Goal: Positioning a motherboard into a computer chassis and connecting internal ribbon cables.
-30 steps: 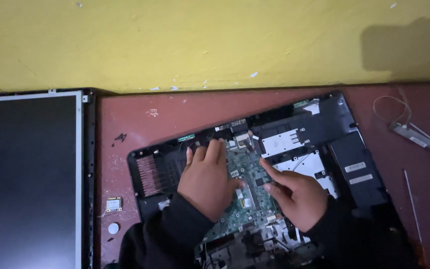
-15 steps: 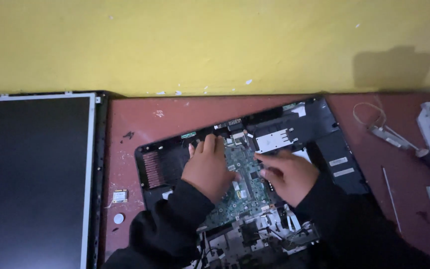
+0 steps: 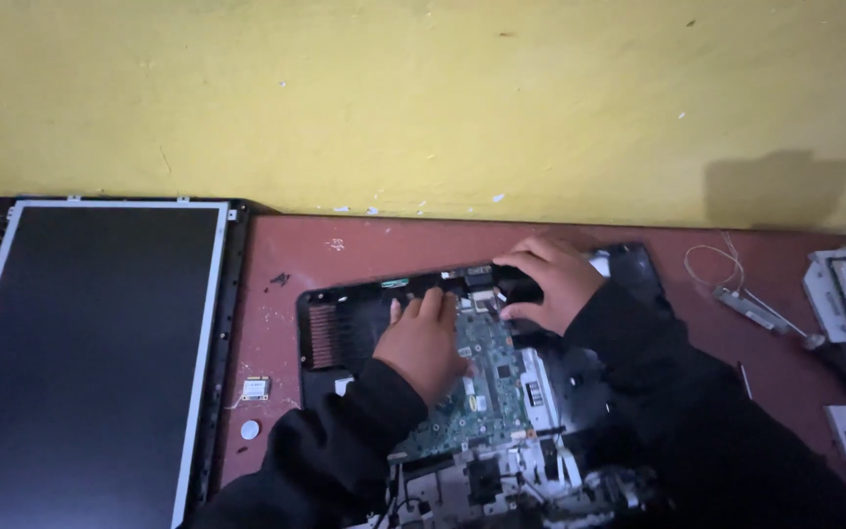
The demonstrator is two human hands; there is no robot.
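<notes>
On the reddish-brown surface below a yellow wall, an opened black plastic laptop base lies with its green circuit board exposed. Left hand rests flat on the board, fingers together. Right hand curls its fingers over the base's far edge, gripping it. A detached dark display panel lies well to the left.

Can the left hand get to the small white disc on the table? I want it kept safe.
Probably yes: the left hand rests on the green circuit board, and only bare tabletop separates it from the disc.
</notes>
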